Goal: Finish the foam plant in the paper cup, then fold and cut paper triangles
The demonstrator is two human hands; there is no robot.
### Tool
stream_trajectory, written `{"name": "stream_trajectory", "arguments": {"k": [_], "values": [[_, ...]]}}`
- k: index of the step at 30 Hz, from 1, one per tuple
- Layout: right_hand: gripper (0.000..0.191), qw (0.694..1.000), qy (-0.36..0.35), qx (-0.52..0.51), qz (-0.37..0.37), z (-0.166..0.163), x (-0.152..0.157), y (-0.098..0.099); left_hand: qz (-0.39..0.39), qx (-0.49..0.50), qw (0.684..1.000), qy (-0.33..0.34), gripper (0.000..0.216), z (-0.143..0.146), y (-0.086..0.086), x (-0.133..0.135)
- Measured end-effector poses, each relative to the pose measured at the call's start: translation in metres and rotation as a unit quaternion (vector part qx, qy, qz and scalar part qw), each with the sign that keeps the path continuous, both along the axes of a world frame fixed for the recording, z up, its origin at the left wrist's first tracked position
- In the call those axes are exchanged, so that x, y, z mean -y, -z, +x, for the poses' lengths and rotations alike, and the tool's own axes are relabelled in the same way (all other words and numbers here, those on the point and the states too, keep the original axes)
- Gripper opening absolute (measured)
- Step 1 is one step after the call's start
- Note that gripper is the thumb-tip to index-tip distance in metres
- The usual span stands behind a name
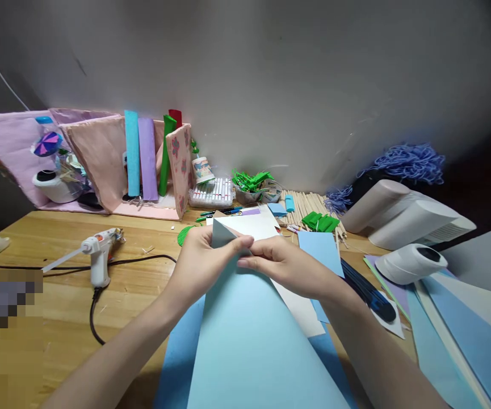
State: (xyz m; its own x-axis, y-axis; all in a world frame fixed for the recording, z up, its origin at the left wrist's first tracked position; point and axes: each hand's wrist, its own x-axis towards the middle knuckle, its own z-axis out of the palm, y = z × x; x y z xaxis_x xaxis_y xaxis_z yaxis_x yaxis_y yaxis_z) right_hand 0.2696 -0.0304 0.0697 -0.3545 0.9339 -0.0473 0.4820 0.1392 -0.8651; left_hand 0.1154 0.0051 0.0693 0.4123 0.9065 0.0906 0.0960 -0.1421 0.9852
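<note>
Both of my hands pinch the far edge of a large light blue paper sheet (249,335) that lies on the wooden table (58,295) in front of me. My left hand (202,261) grips a folded-up corner of the sheet, with thumb and fingers closed on it. My right hand (283,264) presses the fold beside it, fingers together on the paper. A darker blue sheet (181,352) and a white sheet (300,309) lie under the light blue one.
A white glue gun (98,253) with a black cord stands at the left. A pink organizer (100,159) with paper rolls, a marker box (213,192), wooden sticks (309,204), green paper bits (322,221) line the back. White tape dispensers (411,261) and blue sheets (462,335) lie right.
</note>
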Motion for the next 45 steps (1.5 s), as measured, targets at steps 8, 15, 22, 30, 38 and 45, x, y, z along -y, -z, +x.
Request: {"name": "stream_trajectory", "arguments": {"k": [8,15,22,30,38,45], "values": [[0.037,0.999,-0.016,0.03,0.005,0.006,-0.001,-0.003,0.035,0.014,0.994,-0.102,0.03,-0.013,-0.005,-0.017],[0.038,0.994,-0.073,0.076,0.0,0.014,-0.004,-0.003,0.064,0.024,0.974,-0.217,0.039,-0.036,-0.012,-0.04],[0.04,0.983,-0.109,0.143,-0.03,0.044,-0.008,-0.008,0.12,0.03,0.963,-0.241,0.029,-0.059,-0.011,-0.064],[0.033,0.981,-0.06,0.183,-0.021,0.078,-0.007,-0.018,0.027,0.001,0.984,-0.177,0.026,-0.074,-0.019,-0.07],[0.032,0.983,0.057,0.176,0.001,0.105,-0.006,-0.018,0.063,-0.108,0.977,-0.172,0.021,-0.081,-0.023,-0.07],[0.034,0.977,0.106,0.181,0.046,0.11,-0.002,-0.021,0.044,-0.2,0.97,-0.131,0.022,-0.094,-0.033,-0.068]]}}
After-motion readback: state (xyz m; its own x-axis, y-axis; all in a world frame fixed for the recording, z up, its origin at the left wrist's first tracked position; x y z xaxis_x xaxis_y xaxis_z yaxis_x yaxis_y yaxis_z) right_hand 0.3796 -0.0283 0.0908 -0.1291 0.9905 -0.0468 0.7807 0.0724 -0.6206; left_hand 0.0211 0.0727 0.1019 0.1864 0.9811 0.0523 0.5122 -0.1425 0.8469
